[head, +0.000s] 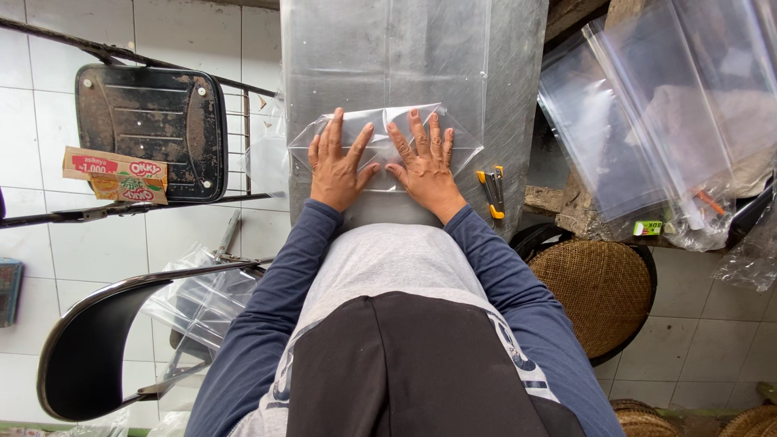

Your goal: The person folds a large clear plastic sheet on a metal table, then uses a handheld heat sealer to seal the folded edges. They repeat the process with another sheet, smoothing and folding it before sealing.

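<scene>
My left hand and my right hand lie flat, fingers spread, side by side on a folded clear plastic sheet. The sheet rests on a grey metal tabletop, which is covered further back by a larger clear plastic sheet. Both palms press down on the fold near the table's front edge. A yellow-and-grey utility knife lies on the table just right of my right hand.
A rusty black folding chair with a small cardboard packet stands at left. A black chair holds clear plastic bags. More plastic sheets pile at right, above a woven round stool.
</scene>
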